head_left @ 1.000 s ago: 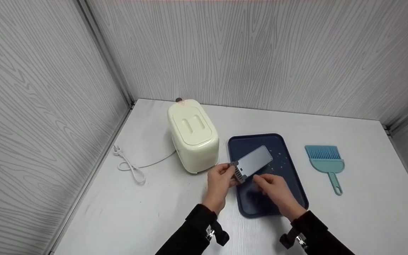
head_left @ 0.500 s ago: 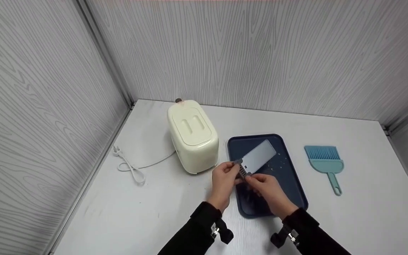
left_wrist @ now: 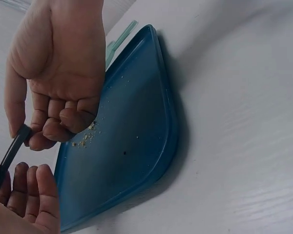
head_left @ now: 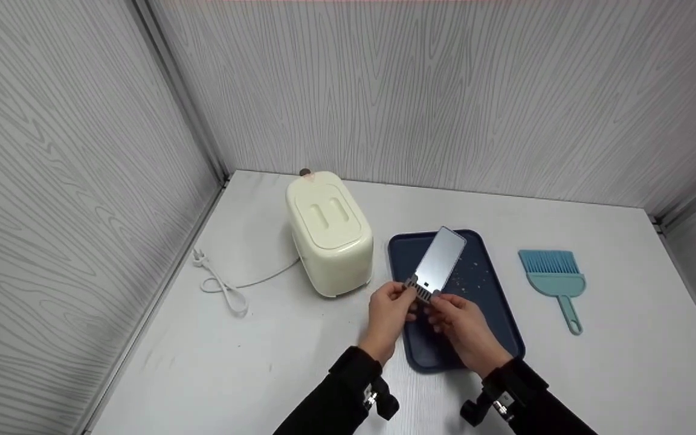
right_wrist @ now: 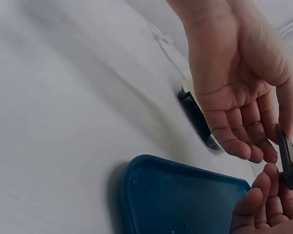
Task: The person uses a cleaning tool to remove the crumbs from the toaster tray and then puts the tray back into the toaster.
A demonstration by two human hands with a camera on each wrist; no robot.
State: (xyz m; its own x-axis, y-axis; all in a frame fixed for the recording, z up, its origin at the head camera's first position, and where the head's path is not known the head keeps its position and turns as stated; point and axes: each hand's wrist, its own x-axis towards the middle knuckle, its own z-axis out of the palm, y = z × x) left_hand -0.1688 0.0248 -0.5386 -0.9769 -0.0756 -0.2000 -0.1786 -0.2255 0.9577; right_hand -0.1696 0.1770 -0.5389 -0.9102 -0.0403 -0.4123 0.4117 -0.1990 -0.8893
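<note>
In the head view a flat, shiny metal toaster crumb tray (head_left: 441,258) with a grey slotted end extends over the dark blue tray (head_left: 486,302). My left hand (head_left: 386,314) pinches the left corner of that slotted end. At its right corner, my right hand (head_left: 464,326) pinches it between thumb and forefinger. The other fingers of both hands curl loosely below. In both wrist views the slotted end shows edge-on as a dark bar (left_wrist: 10,157) between the two hands. Crumbs (left_wrist: 86,138) lie scattered on the blue tray.
A cream toaster (head_left: 331,232) with a lidded top stands left of the blue tray. Its cord leads to a white plug (head_left: 200,258) farther left. On the right lies a teal brush nested on a small dustpan (head_left: 556,281). Wood-patterned panels (head_left: 420,90) enclose the table.
My right hand has come in from the right and taken the crumb tray's other corner. The crumb tray has turned, its far end swinging up and away, and its metal face shines brighter.
</note>
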